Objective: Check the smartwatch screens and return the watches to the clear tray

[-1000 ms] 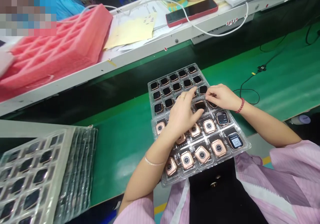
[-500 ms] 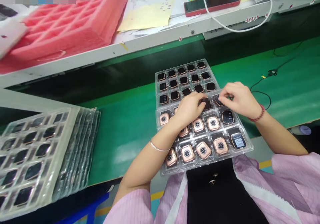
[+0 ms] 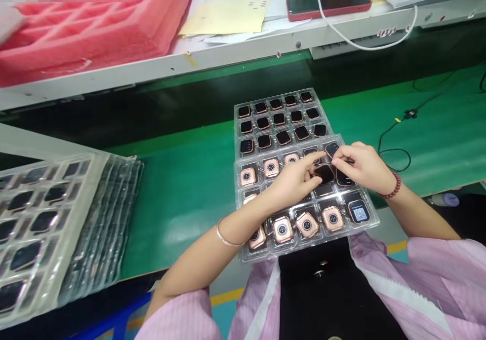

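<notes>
Two clear plastic trays of square watches lie on the green bench. In the far tray (image 3: 255, 135) the watches show dark screens. The near tray (image 3: 304, 246) overlaps it; most of its watches lie back up, pink-gold with round sensors, such as one watch (image 3: 282, 229). My left hand (image 3: 298, 180) grips a dark-screened watch (image 3: 324, 173) between thumb and fingers above the near tray. At the tray's right side my right hand (image 3: 355, 162) has its fingers pinched beside that watch; what they hold is hidden. A lit watch (image 3: 359, 212) shows a square code at the near right corner.
A stack of filled trays (image 3: 94, 228) stands at the left. Behind, a white shelf (image 3: 228, 50) carries pink foam (image 3: 152, 21), papers and a red-edged phone (image 3: 328, 5). A black cable (image 3: 397, 150) lies on the bench at the right.
My left hand has moved down and right, and a watch in the second row from my side now shows its dark screen in it. My right hand has shifted slightly nearer to me.
</notes>
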